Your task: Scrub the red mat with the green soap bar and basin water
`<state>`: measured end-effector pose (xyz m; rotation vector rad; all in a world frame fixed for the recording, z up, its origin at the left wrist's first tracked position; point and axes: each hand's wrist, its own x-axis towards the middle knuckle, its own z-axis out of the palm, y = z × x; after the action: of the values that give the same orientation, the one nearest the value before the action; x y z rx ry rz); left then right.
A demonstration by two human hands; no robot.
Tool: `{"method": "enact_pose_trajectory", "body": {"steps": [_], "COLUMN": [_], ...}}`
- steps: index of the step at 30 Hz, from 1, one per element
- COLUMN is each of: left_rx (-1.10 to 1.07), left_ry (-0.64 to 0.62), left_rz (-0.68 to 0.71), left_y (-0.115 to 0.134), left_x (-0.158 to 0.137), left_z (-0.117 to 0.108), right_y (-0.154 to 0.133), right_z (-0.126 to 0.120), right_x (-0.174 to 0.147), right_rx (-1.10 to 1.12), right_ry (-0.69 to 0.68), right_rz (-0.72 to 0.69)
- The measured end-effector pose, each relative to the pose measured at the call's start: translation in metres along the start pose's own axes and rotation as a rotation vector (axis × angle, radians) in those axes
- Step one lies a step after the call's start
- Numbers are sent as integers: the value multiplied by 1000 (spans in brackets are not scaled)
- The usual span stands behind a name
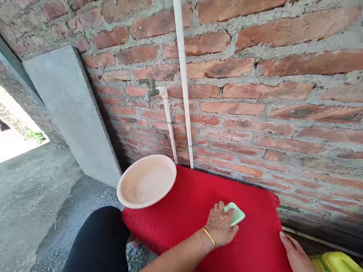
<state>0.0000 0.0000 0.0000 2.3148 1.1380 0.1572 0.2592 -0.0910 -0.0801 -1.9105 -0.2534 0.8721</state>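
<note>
My left hand, with a gold bracelet at the wrist, lies over a small light-green rectangular thing with rounded corners. My fingers and thumb are closed about its near side, and it rests on a red cloth spread over a low table. The palm hides part of it, so its exact kind cannot be made out. At the cloth's right edge is my right hand, its visible fingers stretched out along the edge, holding nothing that shows. A pale pink basin stands at the table's left end.
Behind the table rises a brick wall with a tap and white pipes. A grey slab leans at the left. Something yellow sits low at the right. My dark-clothed knee is beside the table.
</note>
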Motion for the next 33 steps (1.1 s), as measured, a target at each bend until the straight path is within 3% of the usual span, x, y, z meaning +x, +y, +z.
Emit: {"method": "enact_pose_trajectory", "body": {"steps": [4,6,9,12,15,19,21,23,30,33], "left_rx": [19,84,165,218,237,131,41,4,196,214], "left_ry": [127,249,330,339,286,116,47,63,357,383], "left_rz": [-99,-264,-516,-622,-533,-175,-44,-32,-541,-633], "left_y": [-25,-51,-90,-98,-67,-7,5,-1,-93,-99], "left_x": [-1,-4,-8,-4,6,13,13,10,6,14], "left_z": [-15,-35,-69,-83,-62,-12,0,-4,-78,-84], "right_y": [9,12,14,13,11,11,12,14,19,18], "right_z": [-5,-5,-4,-2,-2,-5,-6,-6,-4,-4], "right_x": [7,10,12,11,10,10,10,11,15,14], "right_rx": [-101,-146,-121,-53,-51,-89,-107,-128,-151,-148], "right_ry": [30,40,26,6,6,21,25,33,54,59], "right_rz": [-63,-94,-103,-79,-73,-83,-93,-111,-168,-158]}}
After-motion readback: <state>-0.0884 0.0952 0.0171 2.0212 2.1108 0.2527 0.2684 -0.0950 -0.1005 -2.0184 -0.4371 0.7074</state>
